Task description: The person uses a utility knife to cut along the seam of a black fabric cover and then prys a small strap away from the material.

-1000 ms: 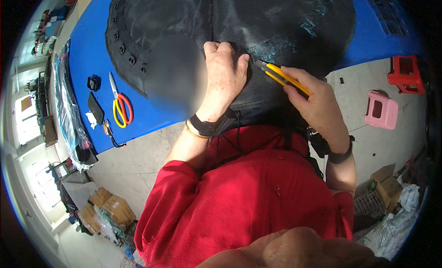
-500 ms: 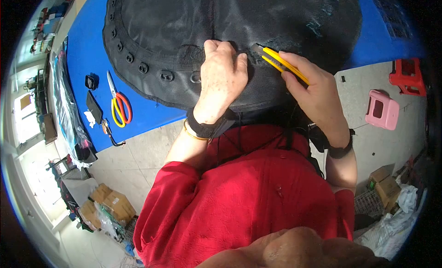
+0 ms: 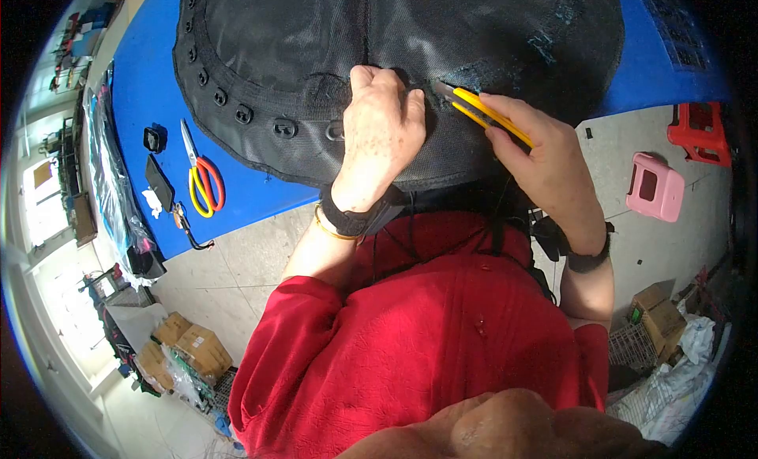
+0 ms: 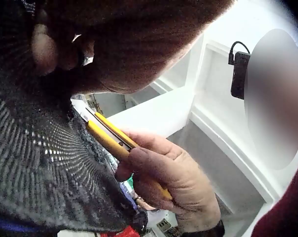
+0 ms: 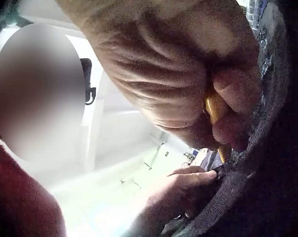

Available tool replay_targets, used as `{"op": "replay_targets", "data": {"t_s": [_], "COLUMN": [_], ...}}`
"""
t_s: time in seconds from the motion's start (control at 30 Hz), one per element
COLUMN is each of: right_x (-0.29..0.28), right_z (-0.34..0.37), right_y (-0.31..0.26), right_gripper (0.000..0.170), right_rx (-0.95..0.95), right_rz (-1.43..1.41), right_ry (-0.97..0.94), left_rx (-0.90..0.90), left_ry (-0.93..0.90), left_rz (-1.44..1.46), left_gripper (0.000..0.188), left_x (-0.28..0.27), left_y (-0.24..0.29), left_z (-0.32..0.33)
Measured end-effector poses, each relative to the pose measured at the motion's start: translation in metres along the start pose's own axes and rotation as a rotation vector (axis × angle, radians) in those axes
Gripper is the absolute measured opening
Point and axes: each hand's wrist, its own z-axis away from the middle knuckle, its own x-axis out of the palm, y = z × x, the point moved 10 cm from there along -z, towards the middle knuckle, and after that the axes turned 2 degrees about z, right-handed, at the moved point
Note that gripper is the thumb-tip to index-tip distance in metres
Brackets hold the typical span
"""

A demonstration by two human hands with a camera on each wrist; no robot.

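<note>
A large round black mesh mat (image 3: 276,80) with black fittings along its rim covers much of the blue table. My left hand (image 3: 380,131) lies on it left of a pale bluish, scuffed patch, its fingers curled and pinching the mesh. My right hand (image 3: 545,155) holds a yellow utility knife (image 3: 505,121) between thumb and fingers. The knife's blade points left, its tip at the mesh close to my left thumb. In the left wrist view the knife (image 4: 107,138) reaches the raised edge of the mesh just below the left hand. The left fingertips are partly hidden.
On the blue table (image 3: 260,202) at left lie scissors (image 3: 207,187) with yellow and red handles, a dark flat object (image 3: 159,183) and a small black item (image 3: 155,138). A pink stool (image 3: 656,188) and a red stool (image 3: 699,134) stand on the floor at right.
A second ago the mat lay slightly differently and a blur hid part of it. Since then the knife tip has shifted up and back a little; the left hand stays nearly still.
</note>
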Motion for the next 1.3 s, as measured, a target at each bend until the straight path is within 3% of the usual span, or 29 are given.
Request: {"op": "replay_targets", "data": {"t_s": [0.23, 0.6, 1.3], "right_x": [-0.003, -0.003, -0.003], "right_z": [0.017, 0.028, 0.005], "right_y": [0.003, -0.003, 0.0], "right_gripper": [0.034, 0.035, 0.033], "right_rx": [0.09, 0.007, -0.014], "right_rz": [-0.049, -0.022, -0.056], "right_ry": [-0.051, 0.012, 0.094], "left_rx": [-0.009, 0.054, -0.03], "left_ry": [0.017, 0.016, -0.033], "left_rz": [-0.004, -0.028, 0.018], "left_gripper": [0.028, 0.038, 0.029], "left_x": [0.0, 0.001, -0.001], "left_y": [-0.001, 0.004, 0.0], "left_z": [0.001, 0.004, 0.003]}}
